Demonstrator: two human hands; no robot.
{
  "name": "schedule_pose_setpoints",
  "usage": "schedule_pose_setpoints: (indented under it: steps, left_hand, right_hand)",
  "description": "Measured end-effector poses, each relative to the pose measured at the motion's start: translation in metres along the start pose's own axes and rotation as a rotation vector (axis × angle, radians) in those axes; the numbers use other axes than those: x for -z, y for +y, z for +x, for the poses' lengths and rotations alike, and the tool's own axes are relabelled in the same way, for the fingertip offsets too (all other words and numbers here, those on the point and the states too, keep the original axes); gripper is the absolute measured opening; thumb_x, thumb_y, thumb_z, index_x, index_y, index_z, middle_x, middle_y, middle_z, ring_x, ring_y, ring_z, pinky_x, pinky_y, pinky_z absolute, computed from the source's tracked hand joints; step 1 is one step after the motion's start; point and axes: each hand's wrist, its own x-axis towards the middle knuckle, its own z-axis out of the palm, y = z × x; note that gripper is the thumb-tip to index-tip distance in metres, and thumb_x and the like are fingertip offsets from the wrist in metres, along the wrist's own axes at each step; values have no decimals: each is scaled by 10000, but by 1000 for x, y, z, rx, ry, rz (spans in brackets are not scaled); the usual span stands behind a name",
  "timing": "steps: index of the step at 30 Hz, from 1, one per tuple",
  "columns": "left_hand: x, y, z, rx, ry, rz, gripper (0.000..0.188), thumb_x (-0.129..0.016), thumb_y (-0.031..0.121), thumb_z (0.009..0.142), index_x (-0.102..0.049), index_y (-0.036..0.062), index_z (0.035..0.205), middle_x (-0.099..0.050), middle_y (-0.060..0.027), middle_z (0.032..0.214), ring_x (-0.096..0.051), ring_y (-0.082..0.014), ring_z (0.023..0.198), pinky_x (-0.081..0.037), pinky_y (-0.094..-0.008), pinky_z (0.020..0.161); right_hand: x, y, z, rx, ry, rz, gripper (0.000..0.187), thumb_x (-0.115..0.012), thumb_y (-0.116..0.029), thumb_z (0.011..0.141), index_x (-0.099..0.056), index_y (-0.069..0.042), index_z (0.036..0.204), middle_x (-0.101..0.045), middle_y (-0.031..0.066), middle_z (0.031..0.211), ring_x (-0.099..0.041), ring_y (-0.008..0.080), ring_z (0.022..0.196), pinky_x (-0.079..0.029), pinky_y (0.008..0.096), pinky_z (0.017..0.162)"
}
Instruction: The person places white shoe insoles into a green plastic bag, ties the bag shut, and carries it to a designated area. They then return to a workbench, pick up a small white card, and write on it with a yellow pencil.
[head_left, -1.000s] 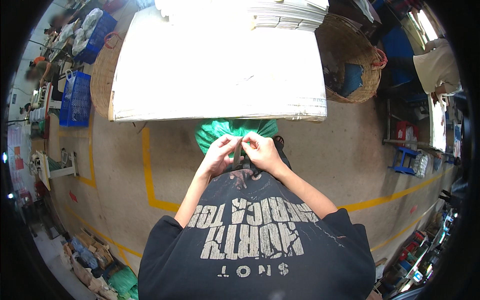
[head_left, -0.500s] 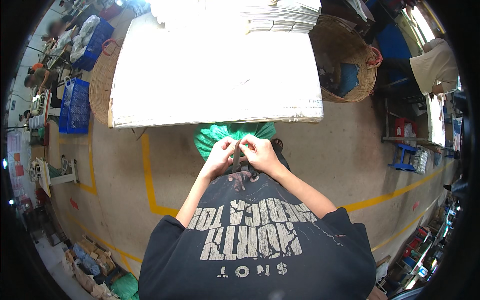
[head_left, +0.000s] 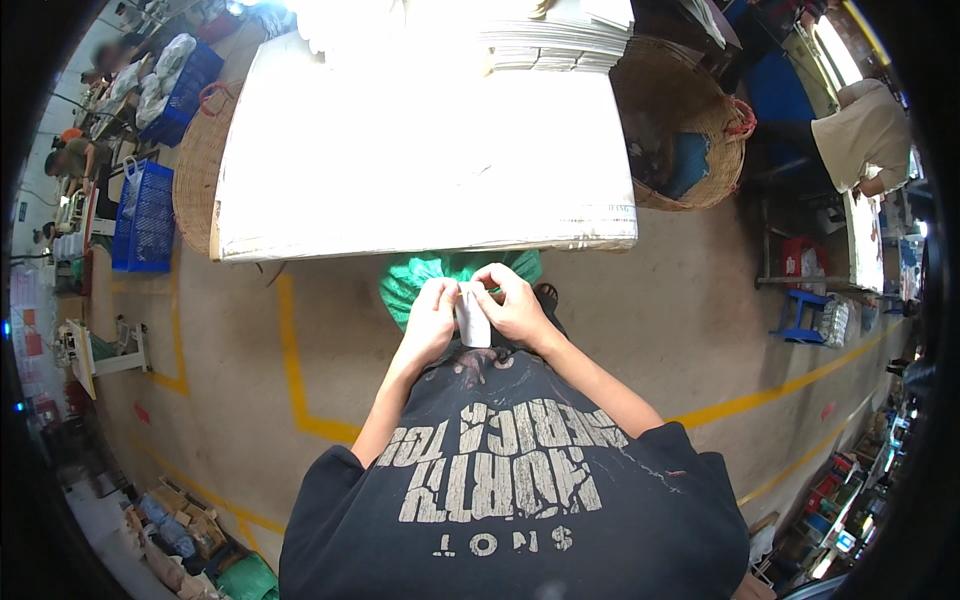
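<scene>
Now the strip shows a broad white face, where half a second ago it showed narrow and grey-brown; whether it has been turned over or just swung round, I cannot tell; either way, its flat side is in plain view between the hands, with the lower end hanging free near the chest of the black shirt. The left hand is nearly closed, thumb and fingertips pinched at the strip's upper left edge; the right hand pinches the top right, its thumb against the strip and its fingers curled above; both grips sit at the top end, close together, so the rest is uncovered. Just beyond the hands is the green plastic, partly under the near edge of the table; the paper stack and the basket lie well apart from the strip.
</scene>
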Motion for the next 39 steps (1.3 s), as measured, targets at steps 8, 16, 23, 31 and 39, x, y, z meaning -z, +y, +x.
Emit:
schedule_pose_setpoints:
  steps: [8,16,23,31,39]
  left_hand:
    - [-7,29,-11,-342,86,284,172,-508,157,1075,-599,12,1073,-567,-136,1236,-585,-195,1026,-513,-324,863]
    - [-8,40,-11,-268,105,159,161,-532,136,1058,-600,-9,1044,-585,-144,1162,-591,-214,1049,-488,-330,916]
    - [-4,29,-3,-113,55,-37,178,-512,200,1092,-599,46,1114,-624,8,1036,-553,-75,932,-475,-254,854]
    - [15,36,4,-124,-119,-258,176,-544,217,1077,-593,54,1030,-529,25,825,-517,-78,812,-468,-251,799]
    - [38,45,0,-52,-158,-737,112,-578,216,1001,-531,116,1019,-511,-8,842,-428,-93,693,-388,-258,691]
  right_hand:
    - [5,3,7,25,-22,-278,171,-722,-160,891,-689,-33,1002,-653,112,962,-647,236,820,-537,343,712]
    - [7,-15,7,323,-40,-252,150,-785,-126,820,-751,-92,961,-680,53,1007,-598,258,989,-482,359,874]
    - [11,-23,8,393,35,-292,49,-772,-89,822,-751,-86,867,-719,52,915,-604,247,965,-472,349,887]
    - [12,-11,11,3,-137,120,92,-635,-95,1013,-617,-16,1057,-628,-1,872,-590,74,810,-482,237,753]
    - [30,-12,20,-150,-314,289,106,-666,-94,978,-701,-48,1067,-635,-30,858,-512,32,726,-410,210,635]
